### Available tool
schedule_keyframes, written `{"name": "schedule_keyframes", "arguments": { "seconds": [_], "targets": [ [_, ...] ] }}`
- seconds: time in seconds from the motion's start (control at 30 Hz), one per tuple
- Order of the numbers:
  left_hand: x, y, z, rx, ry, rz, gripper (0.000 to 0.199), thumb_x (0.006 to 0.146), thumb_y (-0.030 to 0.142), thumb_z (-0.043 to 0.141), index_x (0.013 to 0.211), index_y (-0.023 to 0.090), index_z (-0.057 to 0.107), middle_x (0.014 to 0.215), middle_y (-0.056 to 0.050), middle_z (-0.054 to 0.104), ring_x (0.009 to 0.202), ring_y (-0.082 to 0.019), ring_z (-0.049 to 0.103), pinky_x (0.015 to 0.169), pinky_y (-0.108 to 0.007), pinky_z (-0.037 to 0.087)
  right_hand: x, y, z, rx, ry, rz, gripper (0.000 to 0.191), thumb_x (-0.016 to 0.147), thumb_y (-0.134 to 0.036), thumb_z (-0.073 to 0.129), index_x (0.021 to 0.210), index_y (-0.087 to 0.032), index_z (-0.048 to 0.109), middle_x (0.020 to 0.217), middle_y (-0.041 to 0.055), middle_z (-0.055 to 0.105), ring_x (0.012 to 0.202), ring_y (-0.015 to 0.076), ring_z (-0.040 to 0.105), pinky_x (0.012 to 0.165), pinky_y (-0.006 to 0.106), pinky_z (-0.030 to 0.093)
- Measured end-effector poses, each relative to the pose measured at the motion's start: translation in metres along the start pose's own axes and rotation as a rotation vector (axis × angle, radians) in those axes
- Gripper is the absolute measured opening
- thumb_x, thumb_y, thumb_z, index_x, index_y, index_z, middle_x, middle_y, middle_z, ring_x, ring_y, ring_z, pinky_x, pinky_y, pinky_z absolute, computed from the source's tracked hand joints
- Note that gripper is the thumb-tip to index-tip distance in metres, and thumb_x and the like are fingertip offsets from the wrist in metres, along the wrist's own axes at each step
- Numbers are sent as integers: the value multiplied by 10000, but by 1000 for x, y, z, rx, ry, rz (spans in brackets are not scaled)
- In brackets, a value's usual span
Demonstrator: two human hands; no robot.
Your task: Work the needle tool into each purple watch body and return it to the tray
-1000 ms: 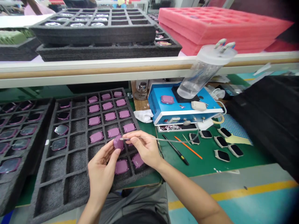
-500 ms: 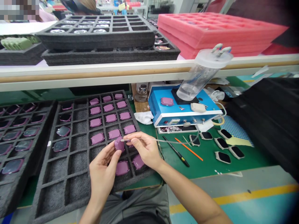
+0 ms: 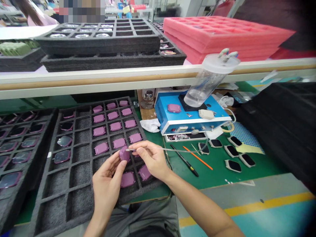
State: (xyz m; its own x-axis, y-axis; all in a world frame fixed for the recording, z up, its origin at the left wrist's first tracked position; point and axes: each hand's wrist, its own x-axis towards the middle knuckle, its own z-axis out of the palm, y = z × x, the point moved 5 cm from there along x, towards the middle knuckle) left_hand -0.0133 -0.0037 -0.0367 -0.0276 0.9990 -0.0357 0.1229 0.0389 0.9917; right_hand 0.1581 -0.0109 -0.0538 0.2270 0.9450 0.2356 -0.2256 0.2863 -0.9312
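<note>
My left hand (image 3: 107, 181) grips a small purple watch case (image 3: 124, 154) between thumb and fingers, held up on edge. Pinched in my right hand (image 3: 154, 161) is a thin clear tube (image 3: 177, 150) whose narrow tip touches or nearly touches the side of that case; the exact contact is too small to tell. Beneath both hands lies a dark grey foam tray (image 3: 81, 174), with several more purple cases (image 3: 101, 148) in its right columns. Dark-faced purple watches (image 3: 62, 156) sit in its left column. Fingers hide part of the held case.
Right of the tray is a blue machine (image 3: 160, 115) bearing a clear cylinder (image 3: 207, 79). A black pen (image 3: 185, 160), an orange stick (image 3: 198, 158) and several pale watches (image 3: 233, 165) lie on the green mat. A shelf edge (image 3: 98, 82) crosses ahead, carrying black and red foam trays (image 3: 209, 42).
The whole view has shifted slightly. Both hands keep the same grip, with the tube's tip still at the purple case's side.
</note>
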Motion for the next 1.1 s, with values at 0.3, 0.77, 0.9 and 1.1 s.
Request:
{"name": "schedule_keyframes", "arguments": {
  "seconds": [0.3, 0.77, 0.9, 1.1],
  "targets": [
    [-1, -4, 3, 9, -18, 29, 438, 775, 372, 842, 1150, 154, 781, 1151, -112, 816, 1042, -278, 797, 983, -405, 637, 1, -3, 0, -31, 3, -32, 238, 964, -449, 679, 993, -237, 784, 996, 55, 828, 891, 180, 791, 810, 307, 671],
    [14, 28, -50, 1004, -278, 350, 399, 977, 126, 456, 1249, 180, 742, 1145, -122, 793, 1044, -281, 715, 968, -434, 556, -18, 0, -11, -27, 123, -5, 197, 967, -379, 704, 978, -201, 787, 962, 78, 822, 855, 210, 812, 715, 327, 702],
    [26, 34, -56, 995, -280, 369, 325, 980, 175, 527, 1174, 202, 786, 1173, -107, 781, 1104, -279, 718, 1041, -411, 539, -19, -1, -13, -29, 139, -8, 200, 986, -370, 676, 966, -197, 775, 950, 70, 815, 802, 188, 804, 689, 306, 685],
    [65, 51, -123, 897, -44, 192, 329, 886, 47, 563, 1150, 89, 755, 1214, -26, 775, 1335, -225, 622, 1249, -408, 316, -21, 0, -14, -60, 153, -14, 198, 985, -360, 680, 977, -180, 761, 986, 82, 811, 807, 186, 803, 692, 299, 674]
  ]
}}
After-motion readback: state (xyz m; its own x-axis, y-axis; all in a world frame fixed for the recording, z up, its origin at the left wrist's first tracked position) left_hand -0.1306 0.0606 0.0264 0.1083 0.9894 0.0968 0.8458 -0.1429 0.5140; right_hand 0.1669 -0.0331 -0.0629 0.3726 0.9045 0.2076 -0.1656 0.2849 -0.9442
